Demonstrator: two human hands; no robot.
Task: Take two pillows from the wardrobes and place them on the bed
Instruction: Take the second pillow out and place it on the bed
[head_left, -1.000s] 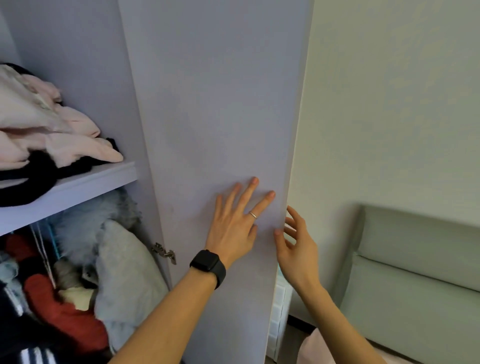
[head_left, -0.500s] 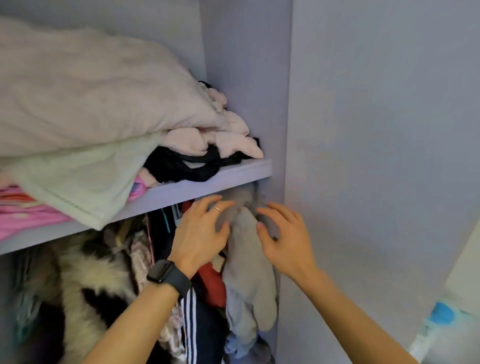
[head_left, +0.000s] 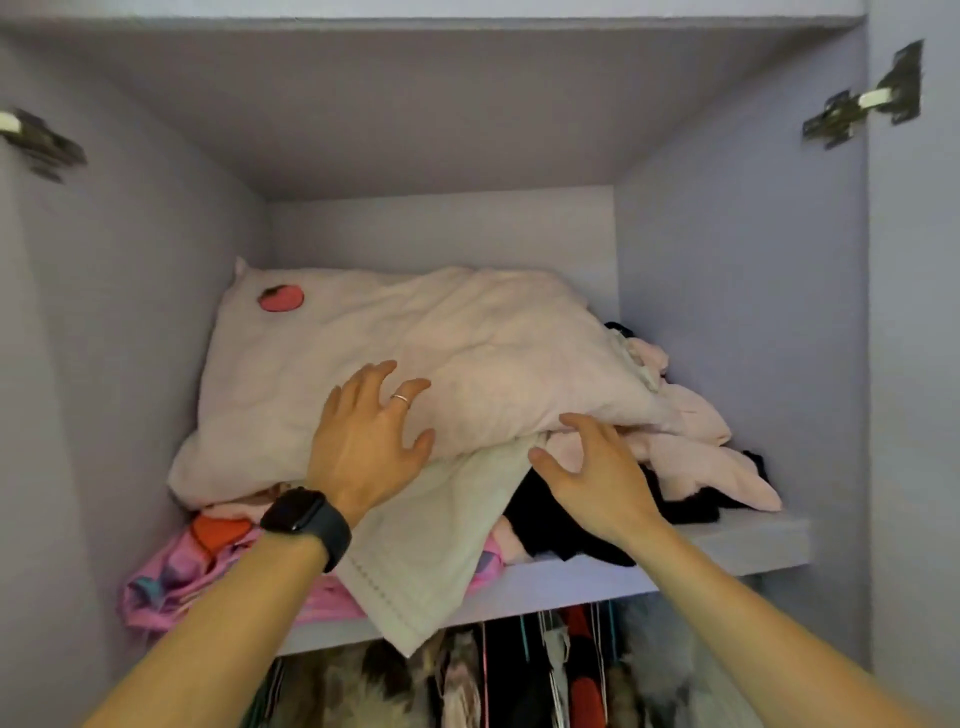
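Reaching up to the lilac wardrobe shelf (head_left: 727, 545), the person goes for the pale pink quilted fabric pillow (head_left: 441, 353), which lies on top of a heap of folded things. Left hand (head_left: 371, 436), black watch (head_left: 306, 519) on the wrist, rests flat on the pillow's front edge, fingers spread, nothing clamped. Right hand (head_left: 592, 467) hovers at the pillow's lower right corner, fingers apart, not yet gripping. A cream stitched cloth (head_left: 431, 561) droops over the shelf lip just beneath; black garments (head_left: 561, 525) sit under the right hand. Best handled, I'd judge, by pinching both front corners and lifting before pulling, or the cream cloth and pink clothes (head_left: 691, 452) could drag out too.
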